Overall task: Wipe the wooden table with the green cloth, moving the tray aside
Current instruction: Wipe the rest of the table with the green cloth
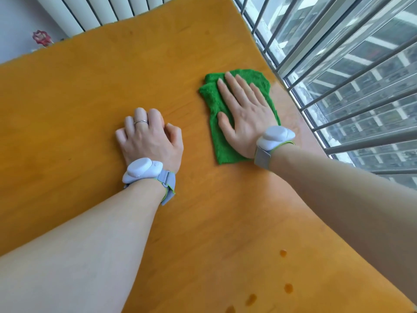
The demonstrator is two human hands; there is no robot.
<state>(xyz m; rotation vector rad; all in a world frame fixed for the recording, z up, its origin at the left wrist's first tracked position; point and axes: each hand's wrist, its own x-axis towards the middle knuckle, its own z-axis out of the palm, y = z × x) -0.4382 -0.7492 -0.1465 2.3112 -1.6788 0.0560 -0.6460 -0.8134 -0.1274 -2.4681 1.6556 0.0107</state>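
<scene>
The green cloth (pixel 228 123) lies flat on the wooden desk (pixel 90 98), close to the desk's right edge, the one that runs along the barred window (pixel 349 75). It is folded into a rough oblong, its long side pointing away from the person toward the far edge.

The right hand (pixel 244 116) lies palm down on the cloth. Its fingers (pixel 233 85) are straight and slightly spread, pressing the cloth to the desk without curling round it; the thumb rests on the cloth's left part. Cloth shows beyond the fingertips, to the left of the thumb and under the heel of the hand.

The left hand (pixel 149 138) rests on bare wood to the left of the cloth, apart from it, nearer the middle of the desk. Its fingers are curled under into a loose fist with the knuckles up, and it holds nothing. A thin ring (pixel 141 122) sits on one finger.

Each wrist carries a white device on a grey strap: one on the left wrist (pixel 142 169), one on the right wrist (pixel 275 137).

Near the desk's near edge, toward the right corner, a few small dark drops (pixel 283 253) lie on the wood. A paler, duller strip of surface runs along the right edge beside the cloth.

Beyond the far edge stands a white ribbed radiator (pixel 101 10), and past the far left corner a small pink flower (pixel 41 37) shows, too blurred to tell more.
</scene>
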